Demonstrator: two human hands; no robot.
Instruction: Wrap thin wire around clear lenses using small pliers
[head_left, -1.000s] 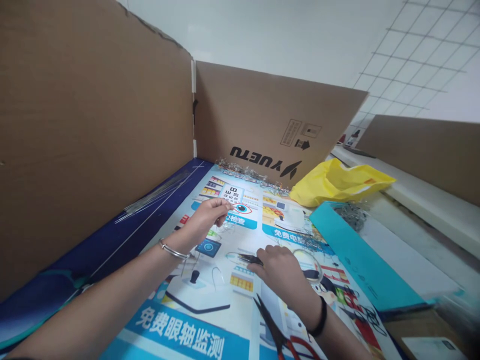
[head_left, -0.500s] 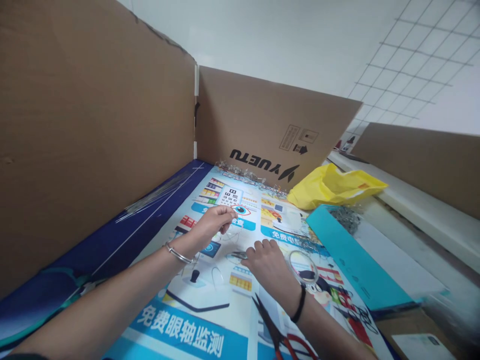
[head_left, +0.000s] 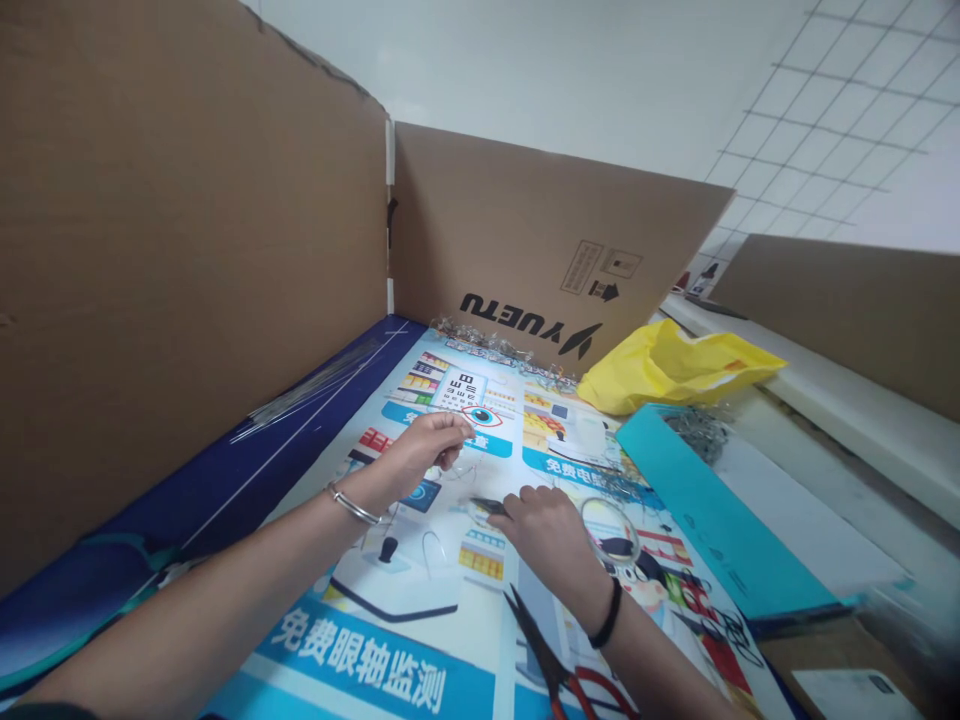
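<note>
My left hand (head_left: 441, 438) is closed in a pinch over the printed sheet, beside the eye picture. A thin wire (head_left: 459, 470), faint against the print, seems to trail from its fingertips. My right hand (head_left: 541, 522) is wrapped round a pair of small pliers (head_left: 489, 506); only the dark, pointed jaws show, aimed left toward the space below my left hand. The pliers' handles are hidden in the palm. Scissors (head_left: 553, 660) with red handles lie below my right wrist. A ring of coiled wire (head_left: 611, 530) rests just right of my right hand.
Cardboard walls (head_left: 525, 220) stand at the back and left. Tangled wire pieces (head_left: 480, 338) lie along the back edge, straight wires (head_left: 300, 395) at the left. To the right are a yellow bag (head_left: 667, 370), a turquoise box flap (head_left: 705, 530) and a grey wire heap (head_left: 697, 435).
My right hand has shifted slightly right and down with the pliers, moving their jaws a little away from my left hand. My left hand stays pinched in nearly the same place.
</note>
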